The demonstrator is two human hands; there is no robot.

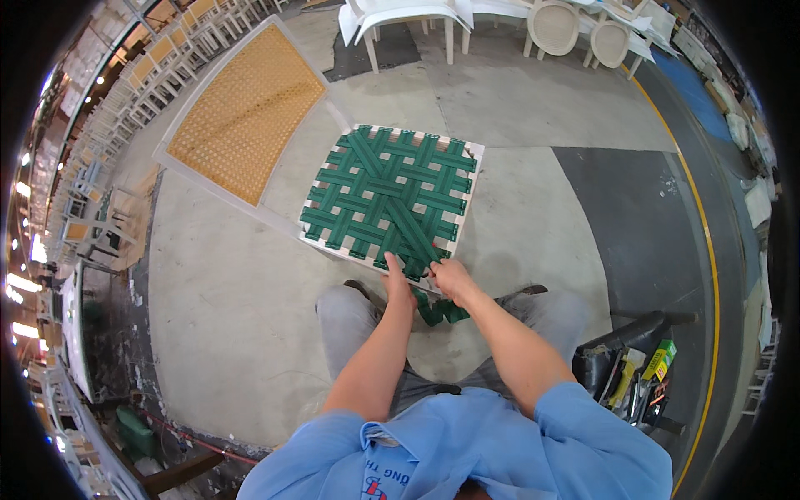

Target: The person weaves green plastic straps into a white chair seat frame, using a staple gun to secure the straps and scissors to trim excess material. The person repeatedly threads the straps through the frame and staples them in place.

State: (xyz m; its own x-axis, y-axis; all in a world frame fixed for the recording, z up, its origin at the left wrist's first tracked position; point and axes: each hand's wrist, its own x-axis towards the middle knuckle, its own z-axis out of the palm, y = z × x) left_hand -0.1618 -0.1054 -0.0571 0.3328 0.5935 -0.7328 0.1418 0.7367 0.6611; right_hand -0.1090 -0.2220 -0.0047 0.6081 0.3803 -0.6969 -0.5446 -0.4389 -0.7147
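Note:
A chair stands before me, its seat woven from green webbing over a pale frame. One webbing strap crosses the weave diagonally and comes to the near right corner. My right hand is closed there, pinching that strap at the seat's edge. At the near edge, just left of it, my left hand rests with a finger stretched up against the webbing; its other fingers are partly hidden. Below the corner, between my knees, hangs a loose bunch of green webbing.
The chair's cane backrest extends to the far left. Beside my right knee, a black holder carries several tools and a green-yellow box. More chairs line the left, and white-covered furniture stands at the back.

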